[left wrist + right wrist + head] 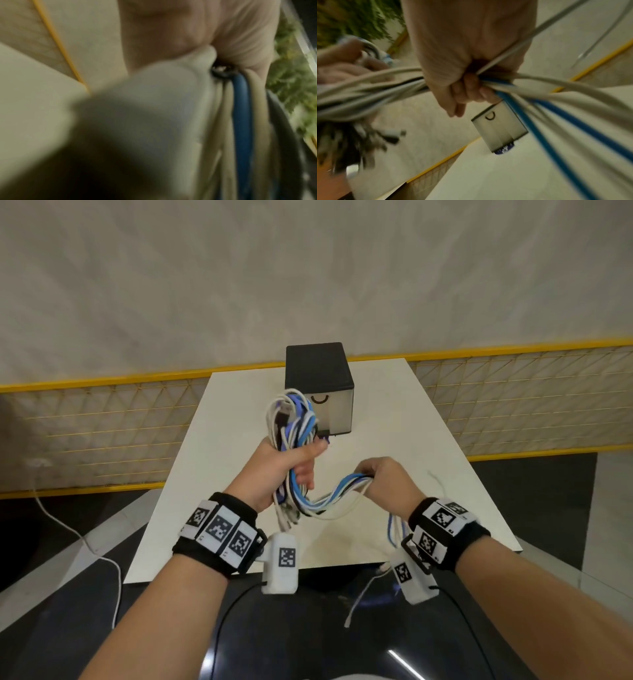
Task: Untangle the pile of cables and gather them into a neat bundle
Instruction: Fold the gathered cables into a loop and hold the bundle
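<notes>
A bundle of white, blue and black cables (294,419) is held above the white table (428,412). My left hand (291,467) grips the bundle upright at its middle, with loops standing above the fist and plug ends hanging below. From there the strands (339,498) sag across to my right hand (380,477), which holds them in a fist. In the right wrist view my right hand (467,89) is curled round the cables (556,92), and blue and white strands run out on both sides. The left wrist view is blurred, showing blue and white cables (241,121) under my palm.
A dark box (320,385) with a handle on its front stands at the back of the table, just behind the loops. Loose cable ends (394,529) hang off the near table edge by my right wrist. A white cord (78,535) lies on the dark floor at left.
</notes>
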